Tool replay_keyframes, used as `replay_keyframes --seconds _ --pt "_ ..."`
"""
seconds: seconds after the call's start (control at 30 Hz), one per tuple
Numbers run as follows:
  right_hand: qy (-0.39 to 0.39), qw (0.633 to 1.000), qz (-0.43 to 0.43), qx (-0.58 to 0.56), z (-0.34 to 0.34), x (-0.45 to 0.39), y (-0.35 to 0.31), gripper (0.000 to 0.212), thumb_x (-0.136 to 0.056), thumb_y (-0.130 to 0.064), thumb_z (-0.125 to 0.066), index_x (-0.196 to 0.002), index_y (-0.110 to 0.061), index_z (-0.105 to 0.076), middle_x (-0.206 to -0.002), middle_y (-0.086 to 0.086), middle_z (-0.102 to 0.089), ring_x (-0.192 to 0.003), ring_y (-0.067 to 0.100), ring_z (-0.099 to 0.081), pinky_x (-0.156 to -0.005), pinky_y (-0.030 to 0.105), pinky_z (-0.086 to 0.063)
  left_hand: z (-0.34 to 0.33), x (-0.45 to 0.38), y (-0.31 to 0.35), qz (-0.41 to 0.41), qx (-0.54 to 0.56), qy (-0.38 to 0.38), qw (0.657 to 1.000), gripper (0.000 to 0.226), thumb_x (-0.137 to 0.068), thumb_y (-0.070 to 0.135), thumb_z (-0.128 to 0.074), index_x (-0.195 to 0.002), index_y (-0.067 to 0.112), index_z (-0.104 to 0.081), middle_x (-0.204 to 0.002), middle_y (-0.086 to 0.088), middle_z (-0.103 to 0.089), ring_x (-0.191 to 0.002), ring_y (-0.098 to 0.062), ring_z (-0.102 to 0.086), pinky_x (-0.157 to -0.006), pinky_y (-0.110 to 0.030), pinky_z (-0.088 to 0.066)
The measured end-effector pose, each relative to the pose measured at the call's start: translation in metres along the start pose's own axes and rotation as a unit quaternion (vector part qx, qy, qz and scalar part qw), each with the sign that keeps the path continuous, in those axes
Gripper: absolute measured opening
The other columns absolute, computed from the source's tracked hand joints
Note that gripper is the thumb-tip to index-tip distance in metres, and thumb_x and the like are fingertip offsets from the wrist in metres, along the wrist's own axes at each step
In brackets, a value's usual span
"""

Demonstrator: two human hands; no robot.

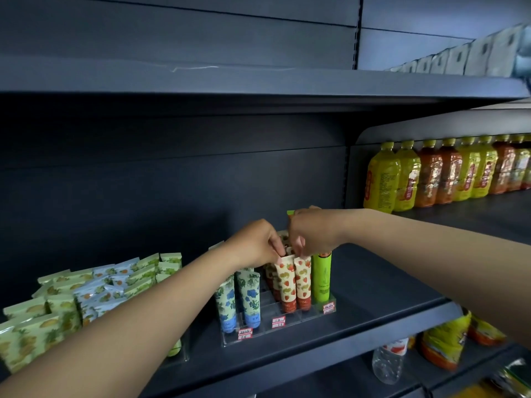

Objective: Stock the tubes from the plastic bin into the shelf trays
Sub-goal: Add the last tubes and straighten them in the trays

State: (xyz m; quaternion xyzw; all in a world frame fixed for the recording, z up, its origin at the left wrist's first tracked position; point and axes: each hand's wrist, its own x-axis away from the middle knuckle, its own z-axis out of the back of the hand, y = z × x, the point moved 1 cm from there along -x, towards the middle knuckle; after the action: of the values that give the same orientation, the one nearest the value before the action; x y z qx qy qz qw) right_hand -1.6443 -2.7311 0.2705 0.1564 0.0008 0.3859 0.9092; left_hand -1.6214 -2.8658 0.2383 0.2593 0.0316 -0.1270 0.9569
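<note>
Both forearms are reaching in from the lower corners, meeting above the clear tray (275, 330) at the front of the dark shelf (373, 285). Left hand (254, 244) is pinching the crimped top of a strawberry tube (286, 282), and right hand (309, 232) is pinching the top of its neighbour while a green tube end is poking out above the knuckles, so it seems to be carrying another. Both strawberry tubes are standing cap-down in the tray's middle lane, beside the blue-flower tubes (240, 300) on the left and a lime tube (321, 278) on the right. No plastic bin is showing.

Risk, as I judge it: the tubes are standing tall and close, so a sideways tug while seating one could be tipping its neighbours, or the spare green tube could be slipping from the right hand.

Further left, green and pale sachets (86, 291) are lying stacked on the same shelf. Beyond, drink bottles (431, 173) are lining the next bay, snack bags (448, 340) are sitting below, and grey packs are blurring along the upper shelf.
</note>
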Motion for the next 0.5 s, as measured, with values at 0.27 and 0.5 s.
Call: replay_keyframes --seconds 0.27,0.5 --pt "-0.011 0.998 -0.011 -0.058 0.01 -0.002 0.008 0.018 -0.083 -0.029 -0.068 -0.096 -0.018 -0.074 -0.093 -0.01 -0.067 -0.088 0.012 -0.059 -0.083 0.03 -0.05 0.023 0.006 -0.018 0.007 0.007 0.022 1.0 0.012 -0.076 0.01 -0.075 -0.088 0.012 -0.075 -0.07 0.013 -0.062 -0.066 0.004 -0.055 -0.059 -0.003 -0.041" --pt "0.067 0.988 -0.013 -0.138 0.024 -0.029 0.0 0.015 -0.085 -0.019 -0.061 -0.093 -0.015 -0.073 -0.085 -0.009 -0.066 -0.084 0.011 -0.06 -0.073 0.025 -0.047 0.062 0.006 -0.065 0.084 -0.029 0.091 0.992 0.013 -0.077 0.011 -0.074 -0.09 0.01 -0.074 -0.086 -0.003 -0.069 -0.08 -0.013 -0.062 -0.069 -0.015 -0.04"
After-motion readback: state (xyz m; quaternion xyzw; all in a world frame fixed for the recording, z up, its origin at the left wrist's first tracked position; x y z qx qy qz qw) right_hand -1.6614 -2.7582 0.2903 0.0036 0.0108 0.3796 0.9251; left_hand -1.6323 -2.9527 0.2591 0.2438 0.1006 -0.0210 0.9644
